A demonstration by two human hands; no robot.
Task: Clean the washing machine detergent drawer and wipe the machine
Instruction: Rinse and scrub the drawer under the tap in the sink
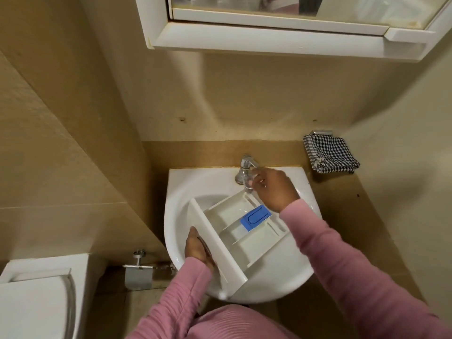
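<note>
The soap drawer [244, 236] sits in the white sink [176, 192].
The left hand [198, 250] curls its fingers round the drawer's front end. Farther back, the right hand [274, 189] holds the tap [245, 167] with bent fingers. A checked cloth [330, 154] hangs beyond.

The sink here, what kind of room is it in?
Most likely a small bathroom. A white sink with a tap sits against the wall, a toilet stands at the lower left, and a mirrored cabinet hangs above.
</note>
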